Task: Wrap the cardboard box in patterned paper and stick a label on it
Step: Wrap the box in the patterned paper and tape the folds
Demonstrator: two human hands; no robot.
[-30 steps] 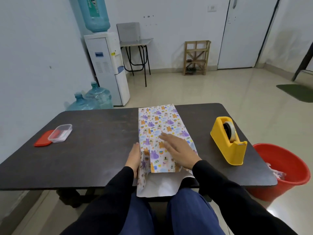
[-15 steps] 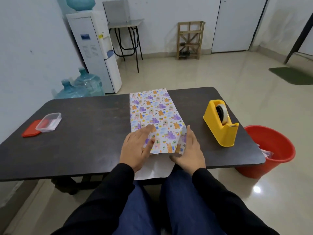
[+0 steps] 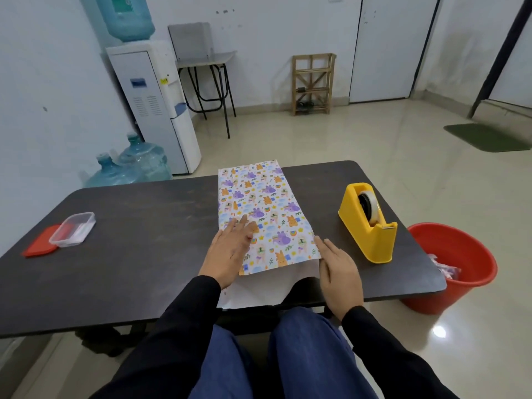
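Observation:
Patterned paper (image 3: 259,203) with purple and orange animals lies lengthwise across the middle of the dark table (image 3: 138,240). Its near part is folded over something flat; the cardboard box itself is hidden. A plain white flap (image 3: 256,292) hangs over the table's front edge. My left hand (image 3: 230,251) lies flat on the paper's near left part, fingers spread. My right hand (image 3: 339,272) presses flat against the paper's near right edge, fingers together. No label is visible.
A yellow tape dispenser (image 3: 370,223) stands right of the paper. A clear plastic tub (image 3: 73,229) and its red lid (image 3: 41,244) sit at the table's left. A red bucket (image 3: 457,263) stands on the floor at the right. A water dispenser (image 3: 155,108) is behind.
My left hand moved from the paper's left edge onto its top. My right hand slid off the top to the right edge. The camera view shifted.

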